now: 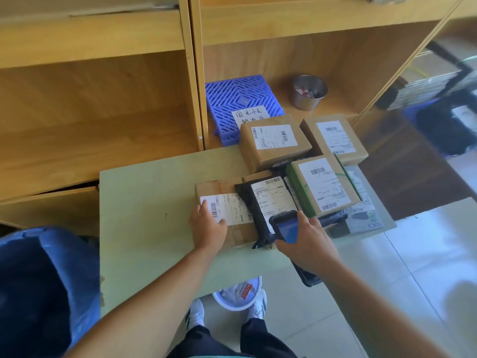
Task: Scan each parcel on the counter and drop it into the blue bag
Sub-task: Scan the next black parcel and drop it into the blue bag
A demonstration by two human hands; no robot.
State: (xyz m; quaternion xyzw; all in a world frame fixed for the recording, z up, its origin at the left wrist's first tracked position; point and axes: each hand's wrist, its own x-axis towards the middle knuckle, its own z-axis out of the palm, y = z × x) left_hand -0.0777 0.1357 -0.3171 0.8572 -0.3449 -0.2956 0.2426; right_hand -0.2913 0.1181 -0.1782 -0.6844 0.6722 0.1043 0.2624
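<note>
Several labelled parcels lie on the pale green counter (144,202). My left hand (207,229) rests on the near end of a flat cardboard box (227,202) with a white label, fingers curled over its edge. My right hand (307,244) holds a dark handheld scanner (285,224) with a blue screen, tilted over a black plastic mailer (268,200) beside that box. Behind stand a green-sided box (322,184) and two brown boxes (273,142) (335,138). The open blue bag (46,280) sits at the lower left, beside the counter.
Wooden shelving rises behind the counter. A blue slatted plastic crate (237,99) with a handwritten note and a metal cup (308,93) stand on a shelf. A grey flat parcel (364,215) lies at the counter's right edge. A white basin (237,295) sits on the tiled floor by my feet.
</note>
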